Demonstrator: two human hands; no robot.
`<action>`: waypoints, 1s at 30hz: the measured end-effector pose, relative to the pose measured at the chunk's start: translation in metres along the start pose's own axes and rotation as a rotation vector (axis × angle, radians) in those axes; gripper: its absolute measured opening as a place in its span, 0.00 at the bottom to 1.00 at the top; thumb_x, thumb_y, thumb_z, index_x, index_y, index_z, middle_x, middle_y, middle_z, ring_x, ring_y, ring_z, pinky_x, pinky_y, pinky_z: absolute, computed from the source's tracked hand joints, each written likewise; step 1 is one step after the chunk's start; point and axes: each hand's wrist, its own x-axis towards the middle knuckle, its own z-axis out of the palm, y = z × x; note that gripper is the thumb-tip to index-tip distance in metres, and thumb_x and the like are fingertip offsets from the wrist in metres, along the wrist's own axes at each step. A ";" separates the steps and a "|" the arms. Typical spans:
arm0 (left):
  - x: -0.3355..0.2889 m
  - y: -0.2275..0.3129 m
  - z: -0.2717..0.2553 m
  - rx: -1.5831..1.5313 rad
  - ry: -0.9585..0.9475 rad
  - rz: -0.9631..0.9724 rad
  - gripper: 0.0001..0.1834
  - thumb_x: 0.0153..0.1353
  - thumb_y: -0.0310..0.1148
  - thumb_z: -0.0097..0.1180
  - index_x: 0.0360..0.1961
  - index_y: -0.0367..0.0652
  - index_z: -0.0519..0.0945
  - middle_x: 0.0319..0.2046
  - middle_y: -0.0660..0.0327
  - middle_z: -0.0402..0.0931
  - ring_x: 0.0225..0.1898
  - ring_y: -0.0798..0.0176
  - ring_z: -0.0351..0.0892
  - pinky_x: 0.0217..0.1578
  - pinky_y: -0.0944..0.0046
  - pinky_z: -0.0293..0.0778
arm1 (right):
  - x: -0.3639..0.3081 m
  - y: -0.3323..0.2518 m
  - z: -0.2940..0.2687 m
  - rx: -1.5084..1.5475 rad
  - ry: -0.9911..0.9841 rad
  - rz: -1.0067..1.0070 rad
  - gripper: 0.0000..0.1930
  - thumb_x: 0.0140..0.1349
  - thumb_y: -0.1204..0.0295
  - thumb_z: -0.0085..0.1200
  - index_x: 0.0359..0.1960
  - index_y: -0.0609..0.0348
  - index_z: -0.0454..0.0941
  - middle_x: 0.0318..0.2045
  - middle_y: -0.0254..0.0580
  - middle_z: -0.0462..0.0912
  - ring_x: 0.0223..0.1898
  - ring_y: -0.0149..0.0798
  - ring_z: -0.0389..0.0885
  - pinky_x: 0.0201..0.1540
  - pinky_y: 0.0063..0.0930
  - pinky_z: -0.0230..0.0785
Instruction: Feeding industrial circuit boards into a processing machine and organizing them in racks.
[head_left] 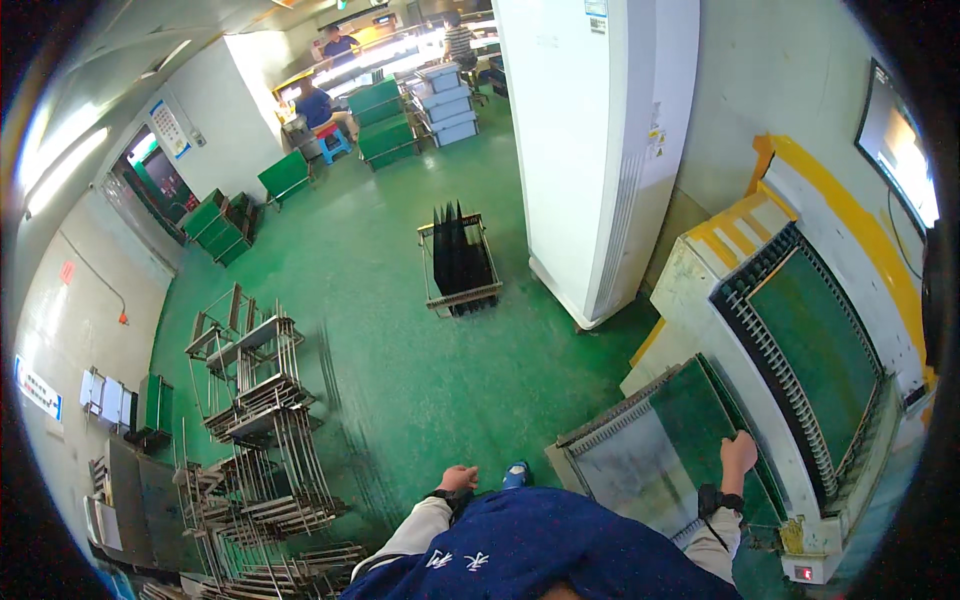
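Observation:
My right hand (738,452) is closed on the edge of a thin dark green panel (752,462), beside the roller machine at the right. Below and left of it is a slotted rack (600,428) with a grey, glossy sheet (628,462) and green sheet material in it. My left hand (460,478) hangs near my body over the floor, fingers curled, with nothing visible in them. Dark bands circle both wrists.
A machine (740,290) with rows of rollers stands at the right, near a tall white cabinet (590,150). Metal racks (260,420) pile up at the left. A rack with upright black panels (462,255) sits on the green floor ahead. People work at a lit bench (400,55) far back.

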 end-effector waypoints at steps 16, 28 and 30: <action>0.001 -0.010 0.000 0.013 -0.001 -0.039 0.20 0.51 0.37 0.58 0.37 0.29 0.71 0.26 0.54 0.75 0.22 0.62 0.75 0.23 0.64 0.75 | -0.003 -0.002 0.000 -0.001 -0.063 0.055 0.16 0.41 0.66 0.57 0.32 0.61 0.75 0.32 0.50 0.78 0.36 0.49 0.76 0.37 0.40 0.68; -0.008 -0.003 0.007 -0.091 0.013 -0.062 0.11 0.55 0.35 0.53 0.27 0.36 0.70 0.20 0.59 0.71 0.15 0.66 0.67 0.14 0.67 0.62 | -0.006 -0.007 -0.006 -0.037 -0.012 0.040 0.13 0.43 0.64 0.58 0.28 0.59 0.75 0.28 0.49 0.78 0.33 0.49 0.78 0.34 0.39 0.69; -0.006 -0.004 0.009 -0.116 -0.003 -0.065 0.11 0.55 0.34 0.53 0.27 0.37 0.70 0.20 0.59 0.70 0.14 0.66 0.67 0.13 0.67 0.61 | -0.003 0.001 0.004 -0.033 -0.001 0.030 0.13 0.43 0.64 0.58 0.27 0.60 0.75 0.28 0.49 0.78 0.33 0.49 0.78 0.34 0.39 0.69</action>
